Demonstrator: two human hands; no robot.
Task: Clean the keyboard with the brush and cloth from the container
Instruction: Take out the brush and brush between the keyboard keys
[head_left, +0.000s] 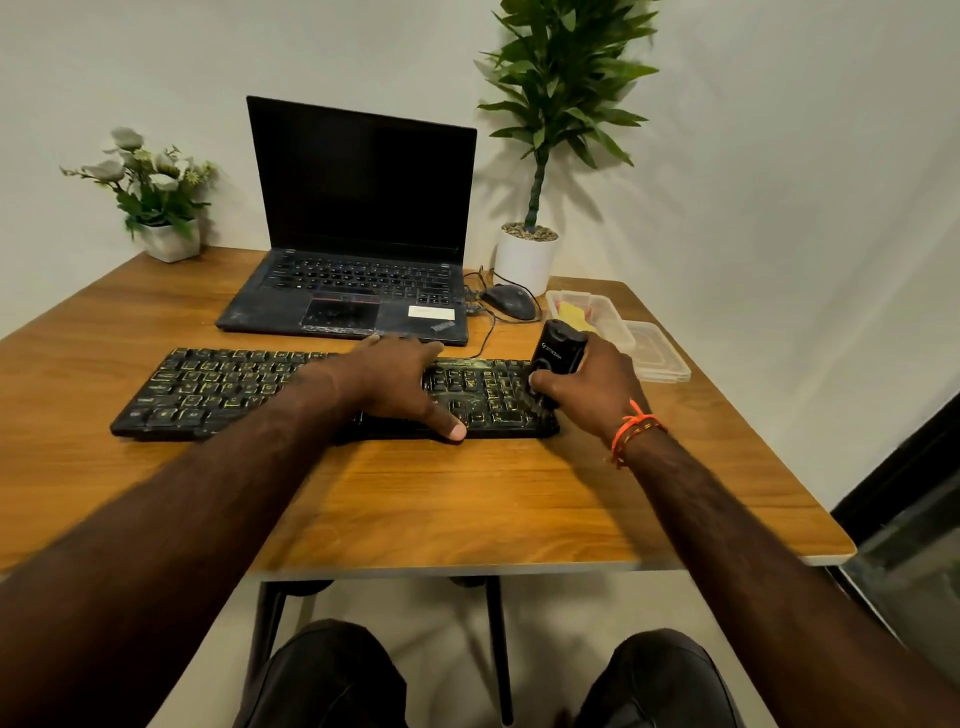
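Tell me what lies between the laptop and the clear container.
In the head view, a dark mouse and its cable sit on the table between the laptop and container.

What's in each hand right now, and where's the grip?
The right hand grips the black brush round its lower body, at the keyboard's right end. The left hand holds nothing; it rests flat on the keys.

Wood-grain table (467, 499) with soft sheen, clear plastic container (613, 312), dusty, seemingly matt black keyboard (218, 389).
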